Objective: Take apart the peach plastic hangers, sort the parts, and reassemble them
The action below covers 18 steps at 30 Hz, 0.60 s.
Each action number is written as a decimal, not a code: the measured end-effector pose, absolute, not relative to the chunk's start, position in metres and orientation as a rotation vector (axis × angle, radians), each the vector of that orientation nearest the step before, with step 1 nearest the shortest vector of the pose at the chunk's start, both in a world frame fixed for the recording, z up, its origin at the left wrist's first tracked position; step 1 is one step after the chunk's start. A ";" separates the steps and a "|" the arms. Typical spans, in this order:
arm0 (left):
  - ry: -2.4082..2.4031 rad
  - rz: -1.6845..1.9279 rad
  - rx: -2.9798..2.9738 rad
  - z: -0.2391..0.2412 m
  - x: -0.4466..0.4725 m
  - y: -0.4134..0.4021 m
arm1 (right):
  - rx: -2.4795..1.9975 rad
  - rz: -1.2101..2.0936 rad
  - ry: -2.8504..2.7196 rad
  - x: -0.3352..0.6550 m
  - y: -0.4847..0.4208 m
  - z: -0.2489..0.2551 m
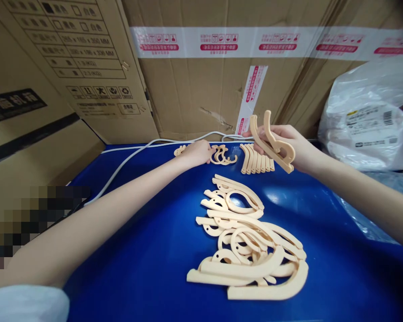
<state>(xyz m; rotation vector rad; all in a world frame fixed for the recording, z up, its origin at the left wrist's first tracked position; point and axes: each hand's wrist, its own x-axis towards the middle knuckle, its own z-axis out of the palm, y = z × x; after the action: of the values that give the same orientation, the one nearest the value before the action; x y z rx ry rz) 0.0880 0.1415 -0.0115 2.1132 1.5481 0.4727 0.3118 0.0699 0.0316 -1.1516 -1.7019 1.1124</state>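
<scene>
My right hand (284, 134) is raised above the back of the table, closed on a beige plastic folding-hanger part (272, 143). Two curved arms of this part spread upward, and a rounded lobe with a small hole sits near its lower end. Stretched forward at the back, my left hand (199, 153) has its fingertips pinched at a small pile of beige hanger hooks (223, 155). Its fingers partly hide what they grip. Right of the hooks, a neat row of hanger arms (257, 158) lies side by side, below my right hand.
A heap of folded beige hangers (255, 250) covers the middle front of the blue table (147, 250). Cardboard boxes (188, 89) wall off the back and left. A white cable (124, 161) runs along the rear edge. Plastic-wrapped packages (366, 107) stand at the right.
</scene>
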 end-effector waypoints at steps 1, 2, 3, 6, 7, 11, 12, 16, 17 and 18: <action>1.562 0.515 2.113 -0.010 0.088 0.140 | -1.140 1.058 -1.698 0.312 0.068 0.032; 1.563 0.558 2.108 -0.008 0.089 0.137 | -1.130 0.998 -1.677 0.311 0.067 0.033; 1.550 0.593 2.096 -0.005 0.090 0.133 | -1.122 0.941 -1.639 0.310 0.066 0.034; 1.332 0.565 2.001 0.006 0.092 0.115 | -1.051 0.811 -1.479 0.306 0.065 0.040; 1.175 0.519 1.909 0.009 0.091 0.109 | -1.008 0.771 -1.443 0.305 0.065 0.041; 0.758 0.557 1.381 0.017 0.083 0.091 | -0.945 0.623 -1.488 0.305 0.067 0.043; 0.766 0.610 1.320 0.018 0.081 0.088 | -0.978 0.573 -1.544 0.305 0.068 0.042; 0.890 0.720 1.269 0.021 0.078 0.083 | -1.218 0.016 -2.011 0.304 0.066 0.040; 0.930 0.729 1.286 0.022 0.079 0.081 | -1.269 -0.154 -2.134 0.303 0.066 0.039; 0.960 0.731 1.300 0.022 0.081 0.080 | -1.316 -0.284 -2.232 0.300 0.065 0.038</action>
<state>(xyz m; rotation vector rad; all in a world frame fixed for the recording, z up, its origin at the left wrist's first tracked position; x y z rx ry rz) 0.0806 0.0800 0.0221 1.2996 0.9605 0.7305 0.3002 0.0652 0.0381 -1.3164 -2.2322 -0.2839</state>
